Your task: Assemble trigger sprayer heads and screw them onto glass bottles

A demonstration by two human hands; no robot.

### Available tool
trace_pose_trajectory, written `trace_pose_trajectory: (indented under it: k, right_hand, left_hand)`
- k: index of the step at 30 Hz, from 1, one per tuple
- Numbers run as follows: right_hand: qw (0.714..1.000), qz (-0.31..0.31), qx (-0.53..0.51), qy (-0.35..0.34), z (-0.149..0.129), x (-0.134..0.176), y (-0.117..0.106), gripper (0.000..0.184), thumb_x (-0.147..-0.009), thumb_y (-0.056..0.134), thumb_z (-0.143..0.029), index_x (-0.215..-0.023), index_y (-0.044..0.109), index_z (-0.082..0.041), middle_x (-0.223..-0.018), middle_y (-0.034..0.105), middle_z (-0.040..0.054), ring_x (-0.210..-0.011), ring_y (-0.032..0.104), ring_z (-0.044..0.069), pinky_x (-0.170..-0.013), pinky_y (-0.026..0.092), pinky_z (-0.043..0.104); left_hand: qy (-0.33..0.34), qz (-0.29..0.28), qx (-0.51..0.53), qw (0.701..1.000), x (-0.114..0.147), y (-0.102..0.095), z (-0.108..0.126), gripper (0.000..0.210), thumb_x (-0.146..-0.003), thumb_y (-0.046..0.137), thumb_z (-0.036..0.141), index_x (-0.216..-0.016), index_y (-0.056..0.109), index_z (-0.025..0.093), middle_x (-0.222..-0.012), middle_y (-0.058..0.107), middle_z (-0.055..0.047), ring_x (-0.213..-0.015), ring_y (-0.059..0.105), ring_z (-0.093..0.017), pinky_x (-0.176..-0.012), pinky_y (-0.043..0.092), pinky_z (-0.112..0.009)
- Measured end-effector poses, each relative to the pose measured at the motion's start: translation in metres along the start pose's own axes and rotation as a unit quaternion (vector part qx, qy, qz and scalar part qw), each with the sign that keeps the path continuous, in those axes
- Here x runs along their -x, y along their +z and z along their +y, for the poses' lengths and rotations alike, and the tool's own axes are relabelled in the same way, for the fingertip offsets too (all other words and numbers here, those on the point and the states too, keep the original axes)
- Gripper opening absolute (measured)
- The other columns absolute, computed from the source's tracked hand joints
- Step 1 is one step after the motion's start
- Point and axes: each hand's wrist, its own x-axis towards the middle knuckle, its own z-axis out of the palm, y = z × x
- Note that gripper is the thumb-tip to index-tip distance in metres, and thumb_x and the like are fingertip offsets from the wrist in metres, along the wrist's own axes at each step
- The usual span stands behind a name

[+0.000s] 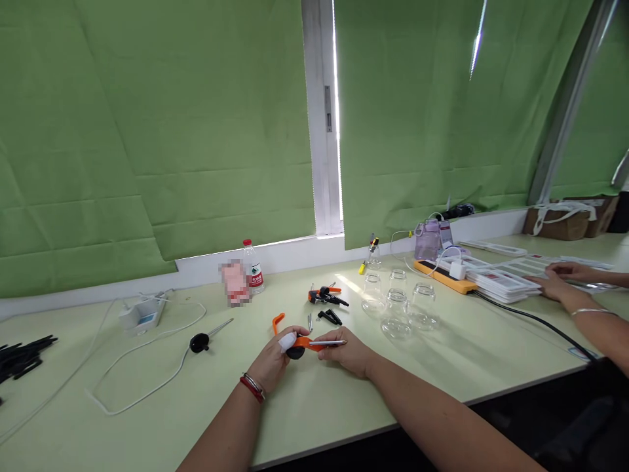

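My left hand (278, 351), its thumb tip wrapped in white, grips a small orange plastic part (303, 341). A black rounded piece (295, 353) sits just below that part. My right hand (348, 353) pinches the other end, where a thin silver metal rod (329, 343) lies along the orange part. Right behind my hands are a loose orange curved piece (278, 322), small metal pins (310, 322) and black pieces (330, 317). Farther back lies a pile of orange and black parts (327, 296). Fingers hide much of the held part.
Several glass jars (396, 314) stand to the right. A power strip (445, 276), white panels (501, 282) and another person's hands (555, 285) are beyond. Left are a corded black piece with a metal shaft (199, 343), black sticks (24, 357) and a water bottle (254, 269).
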Motion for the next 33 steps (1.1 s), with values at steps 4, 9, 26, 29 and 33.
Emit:
trace_pose_trajectory:
  k: [4, 9, 26, 29, 33]
  right_hand:
    - [1.000, -0.006, 0.010, -0.001, -0.001, 0.001, 0.001, 0.033, -0.060, 0.074, -0.029, -0.091, 0.073, -0.018, -0.073, 0.064, 0.0006, -0.068, 0.050, 0.012, -0.068, 0.039, 0.028]
    - [1.000, 0.001, 0.026, 0.000, -0.003, 0.002, 0.002, 0.026, -0.061, 0.073, -0.029, -0.085, 0.073, -0.016, -0.065, 0.057, -0.0015, -0.062, 0.045, 0.011, -0.063, 0.037, 0.026]
    - [0.852, 0.093, 0.508, -0.080, 0.012, -0.020, 0.013, 0.028, -0.082, 0.043, -0.013, -0.102, 0.062, -0.019, -0.106, 0.059, 0.0066, -0.086, 0.057, 0.016, -0.074, 0.042, 0.026]
    - [0.800, 0.083, 0.588, -0.082, 0.011, -0.030, 0.013, 0.029, -0.083, 0.041, -0.009, -0.101, 0.062, -0.019, -0.106, 0.058, 0.0064, -0.087, 0.057, 0.016, -0.069, 0.040, 0.025]
    - [0.737, 0.059, 0.665, -0.105, 0.011, -0.046, 0.012, 0.027, -0.080, 0.044, -0.004, -0.094, 0.063, -0.016, -0.100, 0.059, 0.0074, -0.090, 0.054, 0.018, -0.070, 0.038, 0.027]
  left_hand:
    - [-0.003, 0.007, 0.005, 1.000, 0.001, 0.000, 0.001, 0.029, -0.081, 0.054, 0.041, -0.099, 0.063, 0.020, -0.083, 0.056, -0.001, -0.075, 0.045, -0.013, -0.073, 0.036, -0.028]
    - [0.004, 0.014, 0.027, 1.000, 0.001, 0.002, 0.003, 0.026, -0.081, 0.054, 0.038, -0.097, 0.063, 0.019, -0.084, 0.055, -0.002, -0.074, 0.047, -0.013, -0.070, 0.037, -0.027]
    - [0.072, 0.174, 0.218, 0.958, -0.013, -0.013, 0.002, 0.019, -0.075, 0.060, 0.031, -0.082, 0.060, 0.013, -0.062, 0.053, 0.000, -0.054, 0.049, -0.012, -0.058, 0.042, -0.028]
    - [0.060, 0.171, 0.219, 0.959, -0.014, -0.014, 0.000, 0.019, -0.075, 0.061, 0.031, -0.080, 0.060, 0.013, -0.062, 0.053, 0.000, -0.053, 0.049, -0.011, -0.056, 0.043, -0.028]
    - [0.057, 0.163, 0.214, 0.961, -0.014, -0.013, 0.000, 0.022, -0.077, 0.059, 0.033, -0.084, 0.061, 0.012, -0.062, 0.052, 0.000, -0.053, 0.049, -0.012, -0.056, 0.043, -0.028]
